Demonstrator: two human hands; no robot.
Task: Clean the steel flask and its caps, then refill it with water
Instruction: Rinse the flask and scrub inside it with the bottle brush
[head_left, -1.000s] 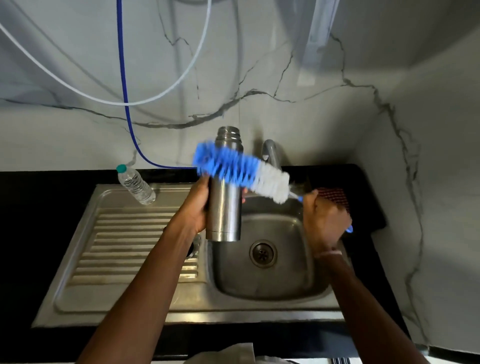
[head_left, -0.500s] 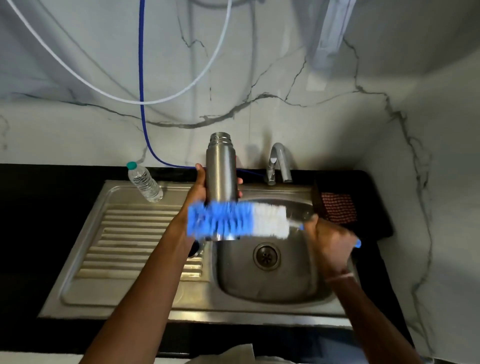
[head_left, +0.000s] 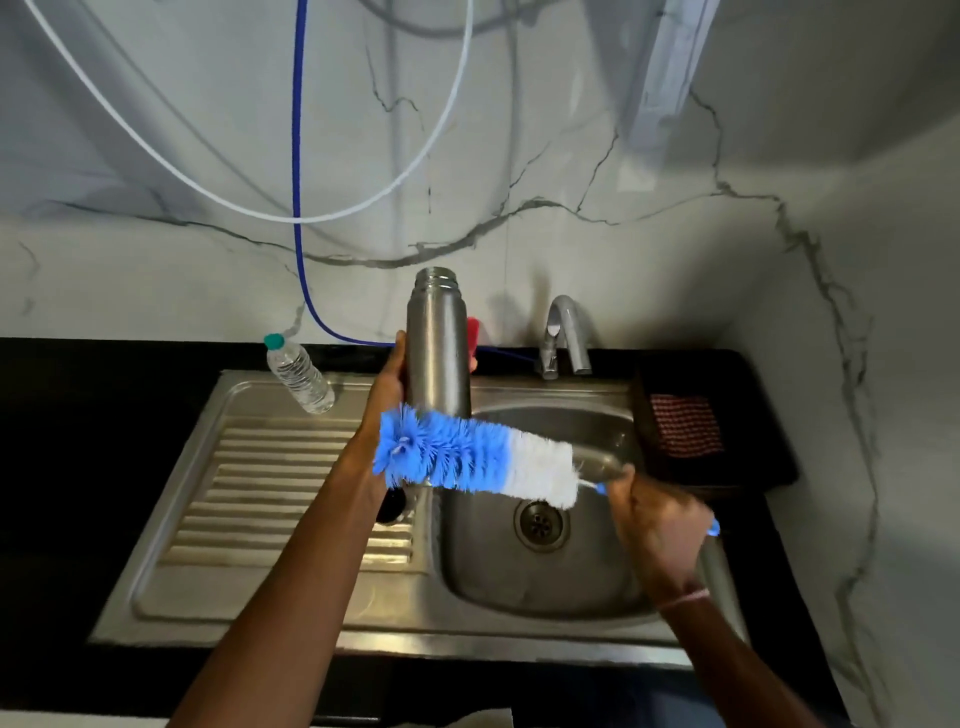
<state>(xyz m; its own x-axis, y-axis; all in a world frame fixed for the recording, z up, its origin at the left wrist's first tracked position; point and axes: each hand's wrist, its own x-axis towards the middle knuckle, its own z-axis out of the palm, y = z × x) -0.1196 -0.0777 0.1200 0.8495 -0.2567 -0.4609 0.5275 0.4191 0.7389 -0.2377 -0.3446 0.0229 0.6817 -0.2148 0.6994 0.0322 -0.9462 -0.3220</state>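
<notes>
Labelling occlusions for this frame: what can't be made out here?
All head view.
- Flask base: covered by the brush bristles.
- Flask interior: mouth turned away from camera.
- Red item behind flask: mostly hidden, unidentifiable.
- Dark item on drainboard: left forearm covers it; possibly a cap.
- Brush handle: mostly inside right hand.
- Left hand: fingers mostly behind flask.

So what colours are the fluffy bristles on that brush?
Blue at the tip, white near the handle; the bottle brush shows in the head view.

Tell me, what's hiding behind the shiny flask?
Behind the flask a red thing peeks out at its right edge, and a blue cord passes toward the tap. The flask covers the rest of both.
</notes>
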